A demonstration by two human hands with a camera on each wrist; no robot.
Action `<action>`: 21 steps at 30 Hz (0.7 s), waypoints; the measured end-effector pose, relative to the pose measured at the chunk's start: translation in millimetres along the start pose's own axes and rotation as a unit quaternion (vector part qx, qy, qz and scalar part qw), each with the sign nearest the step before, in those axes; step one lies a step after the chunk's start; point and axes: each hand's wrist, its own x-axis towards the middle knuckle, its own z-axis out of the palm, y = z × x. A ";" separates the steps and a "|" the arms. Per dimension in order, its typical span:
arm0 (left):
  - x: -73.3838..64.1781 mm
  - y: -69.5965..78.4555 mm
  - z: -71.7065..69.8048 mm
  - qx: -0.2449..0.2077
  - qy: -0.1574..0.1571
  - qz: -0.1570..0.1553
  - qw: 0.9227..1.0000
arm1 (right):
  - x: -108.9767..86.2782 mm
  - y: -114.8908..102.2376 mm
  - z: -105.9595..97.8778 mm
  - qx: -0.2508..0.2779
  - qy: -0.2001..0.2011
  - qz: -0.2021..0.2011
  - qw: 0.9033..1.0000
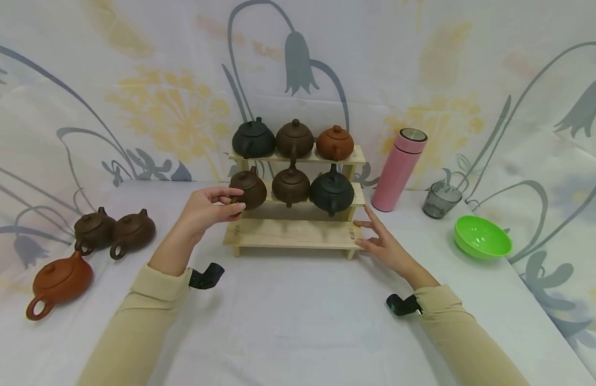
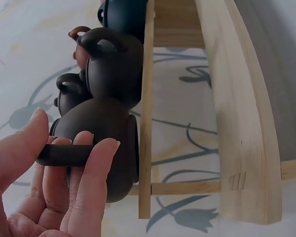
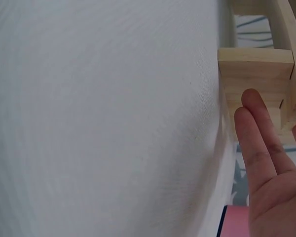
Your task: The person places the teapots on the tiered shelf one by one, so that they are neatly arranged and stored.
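Observation:
My left hand [image 1: 207, 208] grips the handle [image 2: 66, 155] of a dark brown teapot [image 1: 252, 188] at the left end of the stand's middle shelf. In the left wrist view the teapot's base is right at the shelf board [image 2: 146, 118]. Thumb and fingers meet around the handle. A brown teapot [image 1: 290, 185] and a black teapot [image 1: 332, 190] share that shelf. At the right end of the wooden stand's bottom shelf [image 1: 288, 234], my right hand [image 1: 384, 245] touches the wood, its fingers extended in the right wrist view.
The top shelf holds black [image 1: 253, 139], brown [image 1: 295, 140] and reddish [image 1: 335, 143] teapots. On the left lie two brown teapots [image 1: 134, 233] and an orange-brown one [image 1: 62, 279]. To the right stand a pink thermos [image 1: 397, 174], a grey cup [image 1: 441, 201] and a green bowl [image 1: 482, 238].

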 end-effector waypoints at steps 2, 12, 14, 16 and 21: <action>2.8 -0.1 1.8 0.002 0.003 0.000 1.000 | 0.3 -0.5 0.0 0.004 -0.001 -0.001 1.000; 13.6 -1.7 11.5 -0.004 0.017 0.000 1.000 | 0.2 0.2 0.3 0.003 0.000 0.004 1.000; 15.2 -2.0 13.8 -0.006 0.018 -0.002 1.000 | 0.1 0.7 0.3 0.005 0.000 0.004 1.000; 16.7 -2.7 16.1 -0.008 0.022 -0.004 1.000 | -0.1 0.9 0.4 0.007 0.001 0.003 1.000; 16.0 -4.7 18.6 -0.019 0.026 0.008 0.999 | 0.0 1.0 0.7 0.014 -0.001 -0.004 1.000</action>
